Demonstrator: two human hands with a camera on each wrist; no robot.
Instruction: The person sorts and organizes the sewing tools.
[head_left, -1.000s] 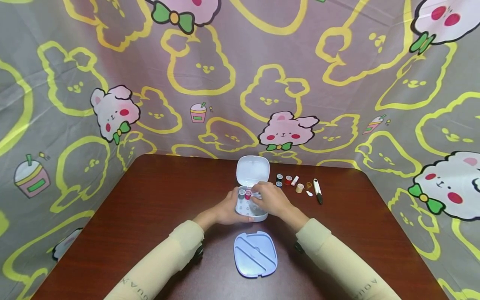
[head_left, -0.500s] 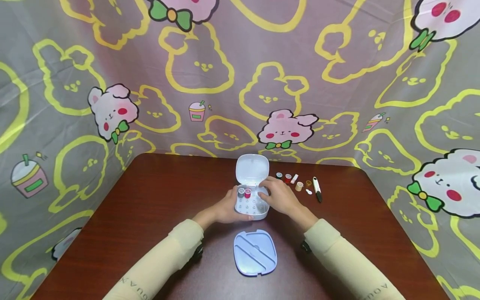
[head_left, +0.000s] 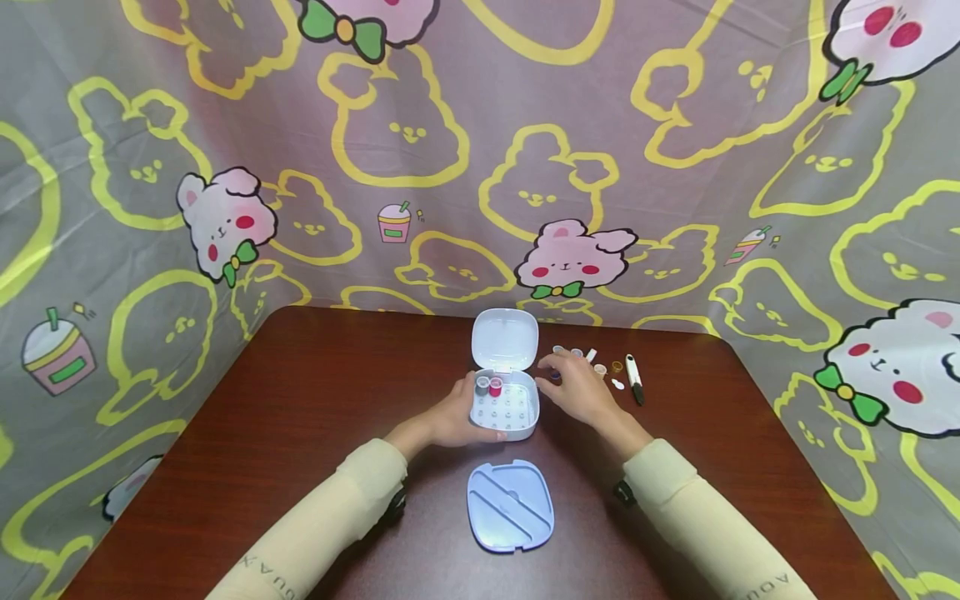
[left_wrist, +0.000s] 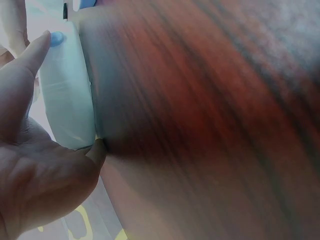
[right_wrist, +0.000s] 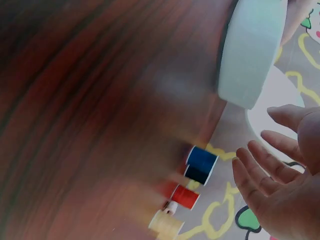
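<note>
Red spool (right_wrist: pixel 186 196) at 12 o'clock from the right hand (head_left: pixel 581 390).
The right hand, nearer, has fingers loosely spread, holding nothing; the spool stands upright on the desk (head_left: pixel 360 375). The left hand (head_left: pixel 448 419) grips the open box (head_left: pixel 521 434) at its 3 o'clock.

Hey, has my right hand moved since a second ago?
Yes: in the head view, your right hand went rightward, from over the box to beside it.
</note>
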